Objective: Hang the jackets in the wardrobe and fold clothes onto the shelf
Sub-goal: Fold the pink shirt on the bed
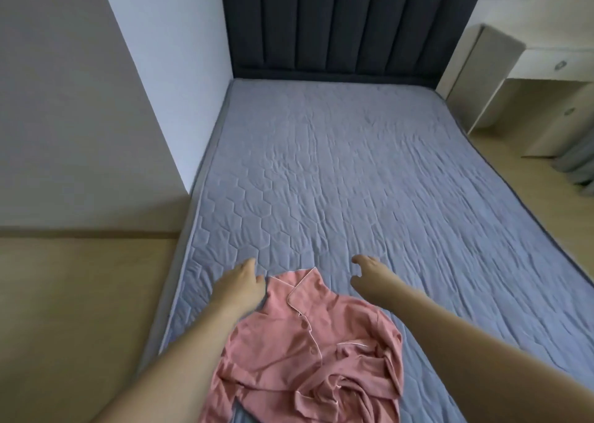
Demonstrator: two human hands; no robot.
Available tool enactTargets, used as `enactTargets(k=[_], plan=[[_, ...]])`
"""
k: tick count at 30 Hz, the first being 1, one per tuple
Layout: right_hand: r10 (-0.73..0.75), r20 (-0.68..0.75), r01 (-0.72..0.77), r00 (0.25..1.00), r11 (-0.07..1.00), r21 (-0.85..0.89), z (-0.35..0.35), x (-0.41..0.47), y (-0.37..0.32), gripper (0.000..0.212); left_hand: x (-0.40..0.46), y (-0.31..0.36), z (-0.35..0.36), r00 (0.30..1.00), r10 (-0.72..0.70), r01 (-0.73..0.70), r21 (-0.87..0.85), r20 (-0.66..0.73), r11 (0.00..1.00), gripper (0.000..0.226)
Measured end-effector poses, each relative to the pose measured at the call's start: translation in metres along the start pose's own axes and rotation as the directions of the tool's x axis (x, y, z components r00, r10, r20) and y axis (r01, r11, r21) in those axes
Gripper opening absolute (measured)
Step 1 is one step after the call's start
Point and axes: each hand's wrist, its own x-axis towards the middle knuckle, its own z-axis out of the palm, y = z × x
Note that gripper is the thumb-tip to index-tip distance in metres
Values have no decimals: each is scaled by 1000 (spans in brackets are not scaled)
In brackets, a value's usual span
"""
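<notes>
While a pink pyjama shirt [308,342] is lying crumpled at the near edge of a grey quilted mattress [369,172], the left hand [239,286] is touching its collar, fingers relaxed, and the right hand [366,274] is hovering beside it, fingers loosely curled, holding nothing. A dark padded headboard [347,20] is standing far off; pale wood floor [80,294] is lying left.

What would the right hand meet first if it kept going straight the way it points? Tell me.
Probably only the bare quilted mattress: the right hand points up the bed, beside the pink shirt, with the headboard far beyond. Its height above the mattress is unclear.
</notes>
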Motion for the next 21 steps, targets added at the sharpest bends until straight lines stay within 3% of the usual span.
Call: enactTargets(k=[7,9,11,13,16,18,21], plan=[[-68,-53,63,996,994,-91,200,177,110,58,113,-50,254,966,-244,242,-37,-81,970,60],[-111,-130,95,985,987,-127,240,209,131,53,127,-63,301,932,-287,285,-40,-222,958,56],[-223,-259,177,940,966,-190,272,229,146,38,133,-70,338,882,-139,197,85,-451,977,40],[-343,-374,296,862,938,-179,291,238,155,29,138,-71,353,786,22,124,192,-618,973,32],[-398,-488,390,777,913,-122,285,231,158,26,140,-62,341,656,136,54,225,-742,973,30],[-364,-605,371,708,921,-119,256,228,160,17,145,-42,314,557,178,-1,214,-811,977,30],[-310,-803,300,510,938,-172,185,242,162,11,178,10,262,433,192,-73,178,-881,981,28]])
